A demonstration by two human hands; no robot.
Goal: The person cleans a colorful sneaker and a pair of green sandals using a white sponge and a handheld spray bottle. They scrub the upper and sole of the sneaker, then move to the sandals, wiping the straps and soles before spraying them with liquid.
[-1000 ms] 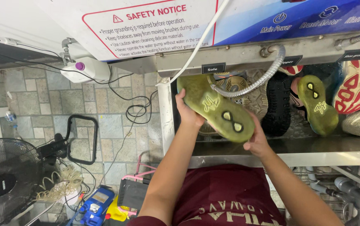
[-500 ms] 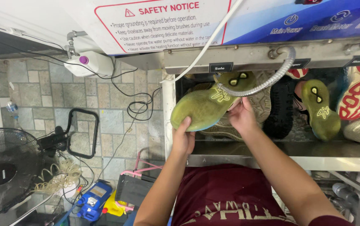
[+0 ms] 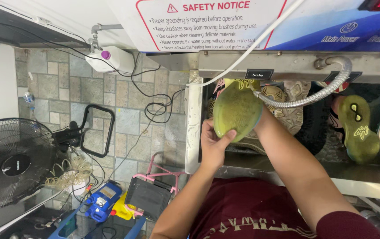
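Head view: versus half a second ago, the yellow-green shoe (image 3: 237,110) has swung from lying across the basin to standing nearly on end, sole toward the camera, toe end up under the flexible metal hose (image 3: 307,98) at the machine's opening. Left hand (image 3: 213,144) grips the lower end, fingers closed over its edge with thumb on the sole. Right hand is hidden behind the shoe, only the forearm showing, so its fingers cannot be judged; a second yellow-green shoe (image 3: 360,129) lies well apart to the right.
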